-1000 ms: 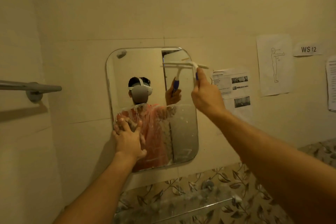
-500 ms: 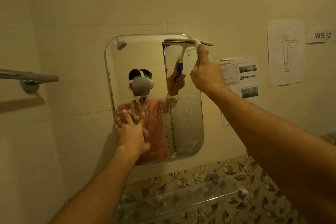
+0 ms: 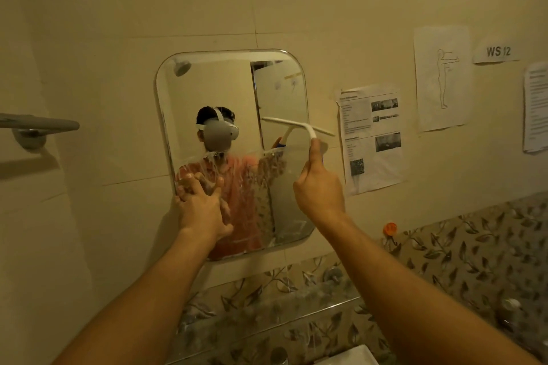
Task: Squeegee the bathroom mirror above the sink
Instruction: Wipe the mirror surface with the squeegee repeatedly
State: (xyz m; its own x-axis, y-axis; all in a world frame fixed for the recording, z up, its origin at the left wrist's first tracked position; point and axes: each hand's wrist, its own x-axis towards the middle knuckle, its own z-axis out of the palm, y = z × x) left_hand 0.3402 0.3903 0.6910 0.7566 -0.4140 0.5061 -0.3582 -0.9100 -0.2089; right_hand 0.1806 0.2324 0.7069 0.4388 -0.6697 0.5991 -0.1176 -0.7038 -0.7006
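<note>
A: State the position of the white T-shaped plastic squeegee (image 3: 299,125).

B: Its blade lies across the right edge of the rounded rectangular wall mirror (image 3: 234,92), about mid-height, above soapy streaks.

A: Condition of the hands?

B: The right hand (image 3: 318,187) is closed around the squeegee handle. The left hand (image 3: 201,204) is open, fingers spread, pressed flat on the mirror's lower left edge.

— Hanging on the cream tiled wall (image 3: 341,9): white paper sheet with an outline figure (image 3: 441,77), small "WS 12" label (image 3: 498,51), printed sheet with photos (image 3: 372,139).

— Sticking out at left: grey metal towel bar (image 3: 38,124). Running below: leaf-patterned tile band (image 3: 474,246), small orange round sticker (image 3: 390,228).
</note>
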